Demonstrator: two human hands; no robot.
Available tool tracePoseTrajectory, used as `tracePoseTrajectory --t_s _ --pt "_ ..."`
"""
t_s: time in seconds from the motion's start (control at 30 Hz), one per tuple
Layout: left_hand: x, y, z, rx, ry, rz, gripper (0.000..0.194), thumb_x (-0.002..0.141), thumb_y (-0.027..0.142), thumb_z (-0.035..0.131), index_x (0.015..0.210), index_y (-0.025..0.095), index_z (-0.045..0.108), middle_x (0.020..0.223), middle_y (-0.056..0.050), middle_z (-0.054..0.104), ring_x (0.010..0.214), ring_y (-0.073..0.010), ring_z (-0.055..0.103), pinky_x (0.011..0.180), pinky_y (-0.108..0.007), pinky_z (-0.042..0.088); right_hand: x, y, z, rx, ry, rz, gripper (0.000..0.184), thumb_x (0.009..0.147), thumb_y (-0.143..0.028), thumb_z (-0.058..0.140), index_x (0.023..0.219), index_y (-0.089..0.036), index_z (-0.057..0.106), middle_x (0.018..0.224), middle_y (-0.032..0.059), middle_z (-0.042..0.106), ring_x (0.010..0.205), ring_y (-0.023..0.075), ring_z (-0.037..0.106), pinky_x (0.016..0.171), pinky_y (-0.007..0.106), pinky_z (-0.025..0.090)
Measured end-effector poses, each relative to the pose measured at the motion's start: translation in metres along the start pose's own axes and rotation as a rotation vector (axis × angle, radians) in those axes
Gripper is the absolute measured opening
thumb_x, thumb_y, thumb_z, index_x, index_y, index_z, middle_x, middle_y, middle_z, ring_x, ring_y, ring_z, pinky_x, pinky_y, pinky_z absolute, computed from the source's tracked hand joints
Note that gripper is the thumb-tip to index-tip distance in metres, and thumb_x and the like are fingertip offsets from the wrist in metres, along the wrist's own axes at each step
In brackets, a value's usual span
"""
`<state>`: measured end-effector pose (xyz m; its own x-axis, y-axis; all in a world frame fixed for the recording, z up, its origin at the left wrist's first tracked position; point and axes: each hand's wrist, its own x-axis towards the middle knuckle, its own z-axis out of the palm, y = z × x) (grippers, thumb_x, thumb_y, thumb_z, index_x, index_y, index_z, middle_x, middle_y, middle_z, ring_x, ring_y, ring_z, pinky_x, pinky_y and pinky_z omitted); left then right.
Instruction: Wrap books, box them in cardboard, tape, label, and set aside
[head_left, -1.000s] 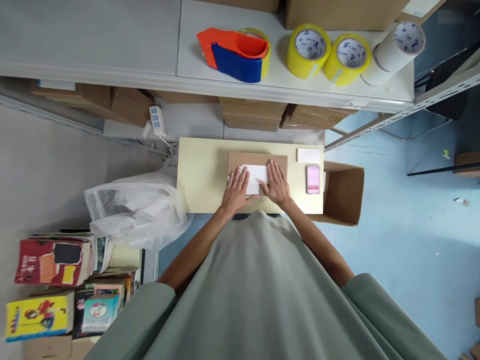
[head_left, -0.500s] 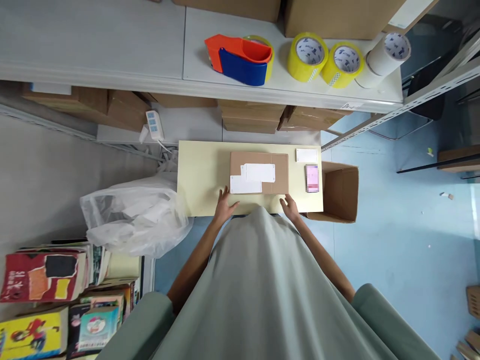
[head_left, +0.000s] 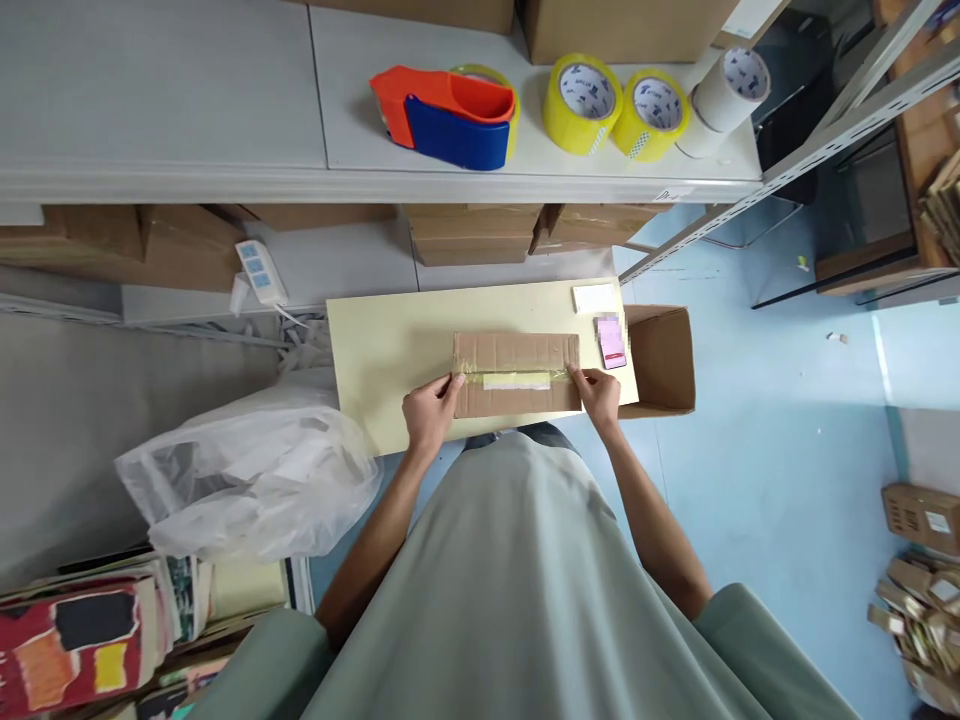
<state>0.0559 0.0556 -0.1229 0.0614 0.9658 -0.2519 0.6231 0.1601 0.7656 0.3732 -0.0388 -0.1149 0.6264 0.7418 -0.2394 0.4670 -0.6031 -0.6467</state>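
Note:
A brown cardboard box [head_left: 517,402] is held by its two ends over the front part of the cream table [head_left: 390,340]. Yellowish tape and a pale strip run along the side facing me. My left hand [head_left: 431,408] pinches the box's left end, thumb on the near side. At the right end, my right hand [head_left: 598,393] grips it the same way, fingers bent. Just beyond the right hand lies a phone with a pink screen [head_left: 611,341], and behind that a small white box or card stack [head_left: 595,298].
On the shelf [head_left: 225,180] above stand a red-and-blue tape dispenser [head_left: 446,115], yellow tape rolls [head_left: 585,103] and white rolls [head_left: 731,95]. An open carton [head_left: 664,360] stands right of the table. Left are a plastic bag [head_left: 255,470], a power strip [head_left: 262,272] and stacked books [head_left: 75,640].
Both hands have closed on the box's ends. The box has turned from its white-labelled face to a taped side and come nearer to me. The view has shifted somewhat.

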Motion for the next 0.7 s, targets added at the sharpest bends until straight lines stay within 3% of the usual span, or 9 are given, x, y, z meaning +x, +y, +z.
tracePoseTrajectory --t_s 0.1,0.27,0.37,0.57,0.7 --pt "-0.004 -0.014 0.005 -0.012 -0.053 -0.011 0.041 0.1 0.058 0.064 0.092 0.025 0.086 0.087 -0.005 0.087 0.091 -0.0297 0.084 0.082 -0.033 0.06 -0.01 0.009 0.006 -0.007 -0.051 0.038 0.094 0.085 -0.103 0.054 0.088 -0.015 0.085 0.08 0.0151 0.083 0.079 0.03 0.08 0.072 0.035 0.06" --pt "-0.009 -0.026 0.012 -0.082 0.01 -0.078 0.051 0.097 0.062 0.071 0.127 0.023 0.081 0.121 -0.013 0.088 0.111 -0.0304 0.084 0.101 -0.039 0.064 -0.025 0.019 -0.001 0.132 -0.087 0.069 0.084 0.086 -0.094 0.068 0.113 -0.016 0.087 0.116 0.0185 0.088 0.111 0.0367 0.084 0.096 0.044 0.067" --pt "-0.012 -0.024 0.014 -0.097 0.033 -0.128 0.052 0.097 0.059 0.073 0.129 0.019 0.08 0.12 -0.015 0.088 0.115 -0.0309 0.084 0.105 -0.041 0.065 -0.03 0.026 -0.007 0.216 -0.129 0.044 0.074 0.092 -0.086 0.068 0.113 -0.018 0.088 0.125 0.0171 0.087 0.121 0.0373 0.083 0.106 0.049 0.066" --pt "-0.047 0.002 0.016 -0.066 0.111 -0.105 0.048 0.094 0.06 0.076 0.117 0.019 0.084 0.105 -0.013 0.089 0.111 -0.0327 0.086 0.102 -0.041 0.067 -0.033 0.055 -0.026 0.192 -0.171 -0.02 0.062 0.099 -0.079 0.062 0.099 -0.024 0.091 0.115 0.0068 0.09 0.121 0.0414 0.083 0.105 0.051 0.066" --pt "-0.079 0.042 0.045 -0.002 0.136 -0.104 0.043 0.092 0.061 0.076 0.109 0.022 0.085 0.102 -0.01 0.089 0.11 -0.0338 0.086 0.099 -0.042 0.069 -0.035 0.099 -0.068 0.214 -0.158 -0.048 0.06 0.1 -0.077 0.062 0.099 -0.026 0.093 0.114 0.0074 0.09 0.117 0.0438 0.084 0.099 0.05 0.067"
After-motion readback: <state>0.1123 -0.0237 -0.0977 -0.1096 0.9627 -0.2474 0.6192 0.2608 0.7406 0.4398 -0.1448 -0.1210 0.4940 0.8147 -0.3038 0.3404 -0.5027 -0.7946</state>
